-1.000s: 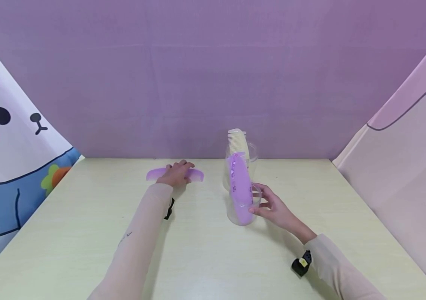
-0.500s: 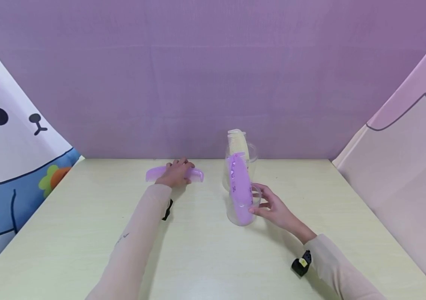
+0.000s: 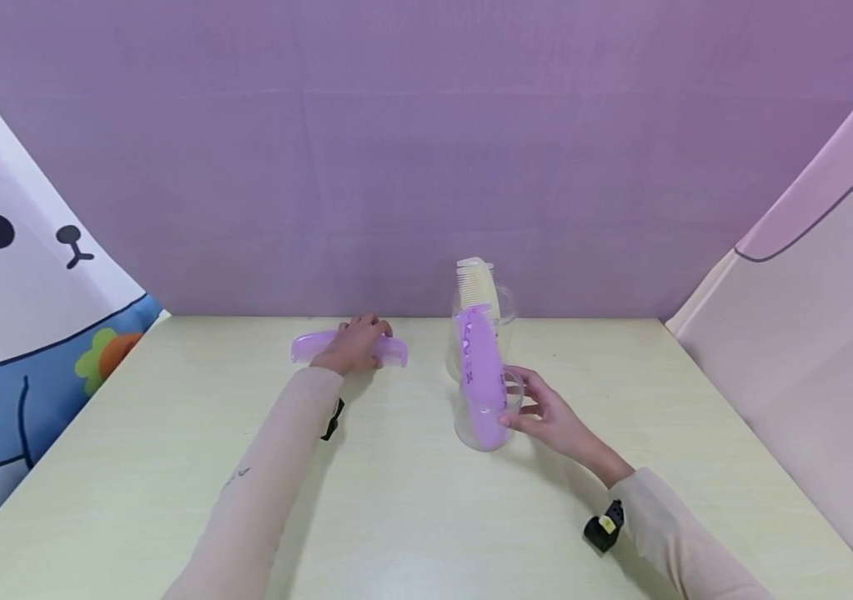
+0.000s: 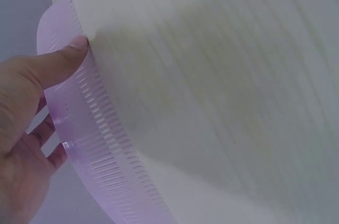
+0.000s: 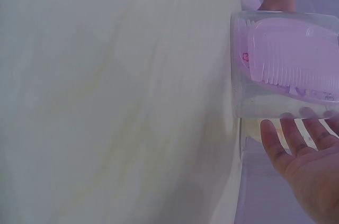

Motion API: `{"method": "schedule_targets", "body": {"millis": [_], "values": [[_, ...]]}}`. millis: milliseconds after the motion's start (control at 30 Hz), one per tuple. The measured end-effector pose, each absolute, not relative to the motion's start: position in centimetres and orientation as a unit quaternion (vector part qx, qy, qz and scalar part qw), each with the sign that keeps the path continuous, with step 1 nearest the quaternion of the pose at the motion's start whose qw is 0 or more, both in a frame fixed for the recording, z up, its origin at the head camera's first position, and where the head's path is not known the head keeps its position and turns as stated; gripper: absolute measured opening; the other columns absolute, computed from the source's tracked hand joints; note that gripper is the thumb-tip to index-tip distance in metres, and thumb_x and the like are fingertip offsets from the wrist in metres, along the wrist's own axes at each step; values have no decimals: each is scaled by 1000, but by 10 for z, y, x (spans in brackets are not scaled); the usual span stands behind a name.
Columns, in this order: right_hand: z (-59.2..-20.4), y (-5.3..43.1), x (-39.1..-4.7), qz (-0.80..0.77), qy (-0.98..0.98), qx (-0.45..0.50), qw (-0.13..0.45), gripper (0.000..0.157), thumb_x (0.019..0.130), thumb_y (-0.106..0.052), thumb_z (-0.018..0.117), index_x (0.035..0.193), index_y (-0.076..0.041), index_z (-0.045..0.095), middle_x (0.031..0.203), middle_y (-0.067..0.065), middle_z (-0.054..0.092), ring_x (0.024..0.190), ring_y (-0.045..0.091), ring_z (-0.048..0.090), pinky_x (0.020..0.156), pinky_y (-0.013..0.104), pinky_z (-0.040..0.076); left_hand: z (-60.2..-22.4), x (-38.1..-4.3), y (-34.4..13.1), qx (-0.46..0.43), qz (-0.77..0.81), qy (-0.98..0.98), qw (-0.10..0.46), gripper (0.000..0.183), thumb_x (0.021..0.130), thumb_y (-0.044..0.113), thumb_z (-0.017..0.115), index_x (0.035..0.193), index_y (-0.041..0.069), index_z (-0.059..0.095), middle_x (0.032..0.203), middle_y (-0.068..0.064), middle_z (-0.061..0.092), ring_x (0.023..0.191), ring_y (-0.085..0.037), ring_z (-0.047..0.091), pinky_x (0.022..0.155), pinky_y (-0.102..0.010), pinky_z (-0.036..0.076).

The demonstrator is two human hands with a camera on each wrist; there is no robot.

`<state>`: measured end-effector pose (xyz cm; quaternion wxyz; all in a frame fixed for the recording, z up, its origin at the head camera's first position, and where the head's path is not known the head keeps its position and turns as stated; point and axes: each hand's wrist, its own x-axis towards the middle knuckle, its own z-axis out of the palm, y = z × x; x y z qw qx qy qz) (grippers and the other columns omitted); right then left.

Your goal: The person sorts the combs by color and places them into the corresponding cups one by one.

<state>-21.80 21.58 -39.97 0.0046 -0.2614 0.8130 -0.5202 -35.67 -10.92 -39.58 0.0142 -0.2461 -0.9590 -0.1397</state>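
Note:
A purple comb [image 3: 309, 346] lies near the table's back edge, left of centre. My left hand [image 3: 351, 346] pinches it; in the left wrist view the thumb is on the toothed edge and the fingers are at the spine. Right of centre, a clear cup [image 3: 464, 432] stands with another purple comb [image 3: 482, 358] upright and slightly tilted inside. My right hand [image 3: 552, 421] holds this cup's right side, thumb on the near wall and fingers behind. Directly behind stands a second clear cup [image 3: 505, 312] with a cream comb [image 3: 477, 285] in it, partly hidden by the front comb.
The pale wooden table [image 3: 396, 517] ends at a purple backdrop [image 3: 396, 167]. A cartoon-printed cloth [image 3: 13, 333] hangs at the left and a pink and white cloth [image 3: 824, 350] at the right. Both cups stand close together.
The left forearm has shifted slightly left, and the left hand has tipped a little over the comb, which stays nearly in place. The right hand, the cups and their combs have not visibly moved.

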Motion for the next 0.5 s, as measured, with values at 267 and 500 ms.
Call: {"method": "schedule_targets", "body": {"millis": [267, 500], "values": [[-399, 216, -218, -522, 813, -259, 5, 65, 81, -7, 67, 137, -7, 32, 135, 20, 41, 119, 40, 44, 86, 44, 49, -391, -355, -112, -261, -136, -956, 18, 39, 75, 8, 72, 112, 14, 59, 121, -7, 58, 115, -30, 45, 96, -49, 35], [-399, 216, -218, -523, 812, -257, 4, 66, 81, -7, 67, 137, -7, 33, 134, 21, 42, 118, 41, 45, 85, 43, 50, -388, -356, -115, -288, -149, -946, 14, 32, 79, -1, 64, 109, 12, 59, 113, -9, 62, 104, -27, 54, 94, -43, 43]]}}
